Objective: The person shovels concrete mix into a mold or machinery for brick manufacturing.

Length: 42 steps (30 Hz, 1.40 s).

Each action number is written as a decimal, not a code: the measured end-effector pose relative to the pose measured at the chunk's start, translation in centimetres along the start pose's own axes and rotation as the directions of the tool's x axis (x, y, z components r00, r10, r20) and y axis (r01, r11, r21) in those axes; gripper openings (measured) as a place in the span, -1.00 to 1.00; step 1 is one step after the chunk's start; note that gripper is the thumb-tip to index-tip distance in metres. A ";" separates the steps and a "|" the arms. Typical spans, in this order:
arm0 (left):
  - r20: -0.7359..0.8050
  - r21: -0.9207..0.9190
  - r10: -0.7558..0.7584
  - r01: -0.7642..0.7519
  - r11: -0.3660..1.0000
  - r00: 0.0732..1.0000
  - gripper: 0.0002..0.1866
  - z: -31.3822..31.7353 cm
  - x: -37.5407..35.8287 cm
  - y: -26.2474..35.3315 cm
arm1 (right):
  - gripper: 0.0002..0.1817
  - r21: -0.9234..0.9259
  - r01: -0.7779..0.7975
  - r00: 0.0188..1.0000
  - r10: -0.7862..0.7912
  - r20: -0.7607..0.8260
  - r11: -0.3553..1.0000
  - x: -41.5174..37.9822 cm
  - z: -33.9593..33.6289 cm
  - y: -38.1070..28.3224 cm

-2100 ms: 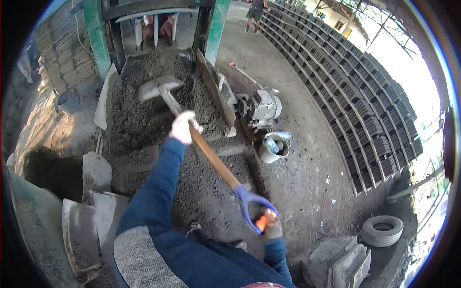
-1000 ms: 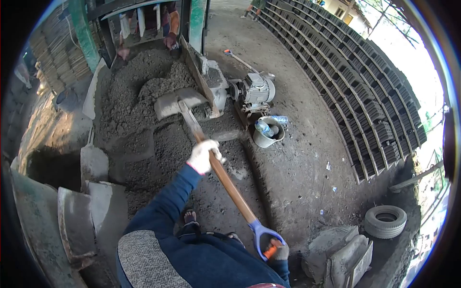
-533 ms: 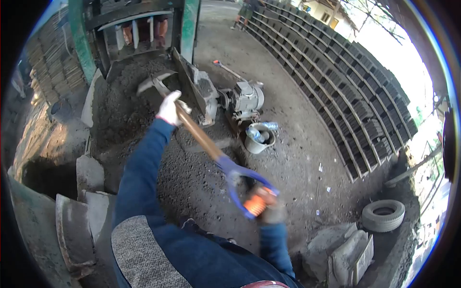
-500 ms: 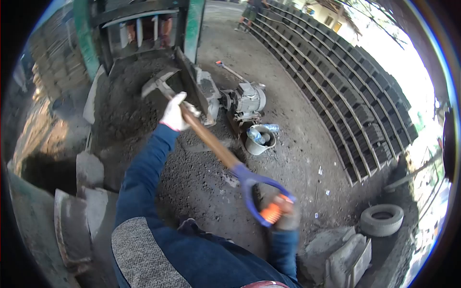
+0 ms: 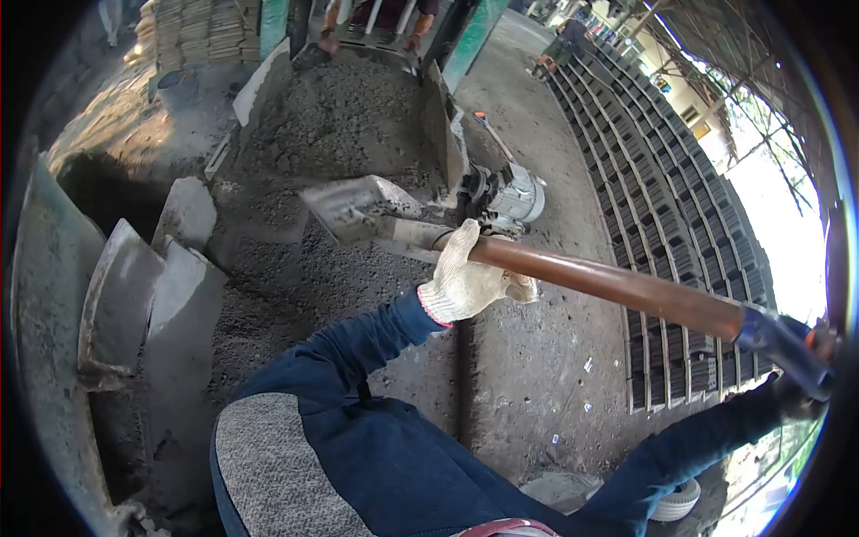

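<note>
A shovel (image 5: 617,291) lies across the view, its wooden shaft running from the middle to the far right. My left hand (image 5: 479,277), in a pale knitted glove, is wrapped round the shaft close to the blade. At the right edge my right hand (image 5: 810,380) grips the blue handle end and is partly dark and blurred. The metal blade (image 5: 358,206) points left over dark loose material (image 5: 277,259), just in front of a trough (image 5: 445,134) heaped with the same stuff. Little, if anything, lies on the blade.
An electric motor (image 5: 517,197) stands right of the trough, with another shovel (image 5: 494,134) behind it. Stacked dark blocks on racks (image 5: 667,242) line the right. Two people's parts show: hands (image 5: 328,42) at the trough's far end, and someone (image 5: 564,45) by the racks. Metal plates (image 5: 121,295) stand left.
The shovel has swung from steep to nearly level, its blade nearer and lower, out of the trough. My right hand has moved far right, my left hand right and down. The view has shifted.
</note>
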State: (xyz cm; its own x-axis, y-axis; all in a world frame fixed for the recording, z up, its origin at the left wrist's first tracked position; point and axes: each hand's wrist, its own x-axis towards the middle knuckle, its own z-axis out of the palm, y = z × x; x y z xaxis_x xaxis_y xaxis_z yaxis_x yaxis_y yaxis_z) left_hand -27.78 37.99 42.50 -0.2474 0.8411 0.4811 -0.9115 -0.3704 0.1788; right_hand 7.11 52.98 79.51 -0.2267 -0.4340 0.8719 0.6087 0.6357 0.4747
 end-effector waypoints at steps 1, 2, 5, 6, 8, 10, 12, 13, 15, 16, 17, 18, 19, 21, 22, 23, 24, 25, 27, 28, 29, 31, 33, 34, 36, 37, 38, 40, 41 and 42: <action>-0.025 -0.012 0.030 -0.031 0.999 0.999 -0.07 0.7 -0.1 1.0 | -0.60 0.035 0.008 1.000 -0.008 -0.002 0.999 2.0 2.1 -2.2; -0.047 0.006 0.076 -0.075 0.997 0.996 -0.06 1.0 -0.1 2.5 | -0.62 0.092 0.003 1.000 -0.004 0.008 0.996 3.7 4.2 -5.1; -0.130 0.030 0.214 -0.212 0.977 0.968 -0.08 0.4 0.3 8.7 | -0.67 0.341 -0.085 0.993 0.052 0.105 0.936 6.8 9.5 -16.9; -0.200 -0.068 0.265 -0.283 0.957 0.943 -0.15 -1.8 1.0 11.5 | -0.69 0.420 -0.141 0.984 0.081 0.157 0.897 7.2 10.9 -21.0; -0.258 0.002 0.345 -0.357 0.934 0.903 -0.28 -5.6 2.5 18.2 | -0.72 0.536 -0.276 0.950 0.142 0.278 0.798 6.9 12.7 -27.3; -0.471 -0.024 0.338 -0.395 0.918 0.815 -0.36 -9.4 3.7 24.0 | -0.74 0.571 -0.369 0.914 0.175 0.367 0.734 4.5 14.1 -31.3; -0.590 -0.008 0.252 -0.317 0.948 0.767 -0.47 -14.7 4.5 27.7 | -0.69 0.634 -0.368 0.923 0.186 0.336 0.680 -1.2 17.5 -32.3; -0.645 0.012 0.207 -0.261 0.965 0.735 -0.49 -16.6 4.8 28.6 | -0.64 0.553 -0.367 0.914 0.179 0.365 0.748 -3.3 17.3 -32.2; -0.731 0.049 0.135 -0.147 0.988 0.668 -0.60 -17.1 5.6 29.4 | -0.59 0.449 -0.644 0.752 0.406 0.519 0.619 -8.7 16.8 -32.4; -0.744 0.082 0.147 -0.128 0.988 0.652 -0.63 -18.1 5.8 29.7 | -0.60 0.419 -0.659 0.736 0.420 0.531 0.625 -11.5 16.4 -32.5; -0.753 0.116 0.160 -0.110 0.987 0.638 -0.66 -20.1 6.3 30.4 | -0.60 0.391 -0.670 0.722 0.432 0.540 0.631 -14.0 16.0 -32.6; -0.761 0.148 0.172 -0.092 0.985 0.626 -0.68 -21.4 7.2 30.7 | -0.69 0.270 -0.749 0.626 0.512 0.589 0.605 -16.4 15.4 -33.4; -0.774 0.242 0.261 -0.112 0.964 0.577 -0.73 -21.7 8.1 30.6 | -0.75 0.207 -0.812 0.544 0.578 0.608 0.546 -19.4 15.2 -34.1; -0.772 0.312 0.330 -0.128 0.941 0.544 -0.80 -23.9 9.8 29.5 | -0.81 0.078 -0.917 0.331 0.636 0.697 0.392 -28.6 14.9 -35.3; -0.802 0.355 0.375 -0.134 0.925 0.466 -0.82 -25.6 10.6 28.6 | -0.84 -0.019 -0.950 0.197 0.647 0.737 0.311 -31.3 13.8 -35.7; -0.733 0.437 0.449 -0.152 0.887 0.511 -0.85 -20.9 9.0 24.8 | -0.83 -0.130 -0.986 -0.167 0.608 0.776 -0.105 -38.2 13.2 -35.3; -0.693 0.396 0.393 -0.136 0.908 0.604 -0.81 -18.8 7.1 21.8 | -0.84 -0.184 -0.887 -0.320 0.277 0.906 -0.422 -42.0 11.0 -33.1; -0.629 0.358 0.328 -0.113 0.927 0.704 -0.81 -15.1 4.3 18.1 | -0.82 -0.343 -0.677 -0.351 -0.123 0.928 -0.651 -45.9 8.0 -31.2; -0.630 0.197 0.189 -0.080 0.977 0.753 -0.83 -13.5 -1.2 11.3 | -0.86 -0.385 -0.914 -0.401 -0.151 0.903 0.128 -53.4 2.7 -29.0; -0.592 0.244 0.189 -0.049 0.969 0.784 -0.84 -12.8 -4.7 7.9 | -0.89 -0.171 -0.762 -0.391 -0.234 0.890 0.624 -56.5 0.0 -27.6; -0.587 0.238 0.175 -0.039 0.971 0.790 -0.83 -12.5 -8.1 5.0 | -0.91 0.089 -0.509 -0.377 -0.314 0.871 0.856 -59.4 -2.6 -26.3; -0.716 0.152 0.198 -0.127 0.980 0.669 -0.85 -14.1 -14.2 0.3 | -0.84 -0.516 -0.662 -0.688 -0.169 0.705 0.543 -61.8 -4.8 -24.8; -0.879 0.098 0.215 -0.282 0.955 0.425 -0.86 -13.5 -19.4 -2.6 | -0.78 -0.898 -0.438 -0.875 -0.217 0.434 -0.028 -66.2 -6.4 -23.1; -0.913 0.130 0.251 -0.354 0.926 0.322 -0.83 -13.7 -21.6 -3.5 | -0.77 -0.833 -0.554 -0.810 -0.233 0.538 0.003 -63.8 -6.6 -23.4; -0.945 0.240 0.318 -0.490 0.838 0.081 -0.81 -14.3 -25.8 -4.5 | -0.77 -0.556 -0.817 -0.573 -0.318 0.755 0.151 -58.1 -3.6 -24.4; -0.920 0.317 0.391 -0.533 0.785 0.028 -0.74 -14.6 -27.6 -4.9 | -0.78 -0.312 -0.917 -0.391 -0.402 0.828 0.248 -55.5 -1.2 -25.3; -0.920 0.273 0.389 -0.627 0.730 0.051 -0.80 -14.5 -29.4 -4.9 | -0.76 -0.107 -0.982 -0.166 -0.444 0.881 0.155 -50.1 0.8 -26.9; -0.902 0.329 0.430 -0.708 0.625 -0.039 -0.78 -13.9 -31.6 -4.3 | -0.76 0.253 -0.966 0.242 -0.565 0.789 -0.060 -39.6 4.4 -29.9; -0.889 0.332 0.455 -0.759 0.560 -0.053 -0.75 -13.4 -32.8 -3.6 | -0.75 0.276 -0.959 0.248 -0.678 0.692 -0.068 -34.4 5.4 -31.0; -0.875 0.330 0.479 -0.804 0.494 -0.065 -0.72 -13.0 -34.0 -2.7 | -0.69 0.561 -0.805 0.535 -0.649 0.542 -0.196 -31.0 6.1 -32.7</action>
State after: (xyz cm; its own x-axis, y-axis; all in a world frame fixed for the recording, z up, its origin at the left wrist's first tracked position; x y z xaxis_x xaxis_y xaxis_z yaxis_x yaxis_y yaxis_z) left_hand -21.13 15.51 14.50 -0.7084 0.1133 -0.6967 -0.1430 -0.9896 -0.0155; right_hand -10.44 49.57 37.67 -0.9278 -0.2987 0.2236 -0.3628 0.5827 -0.7272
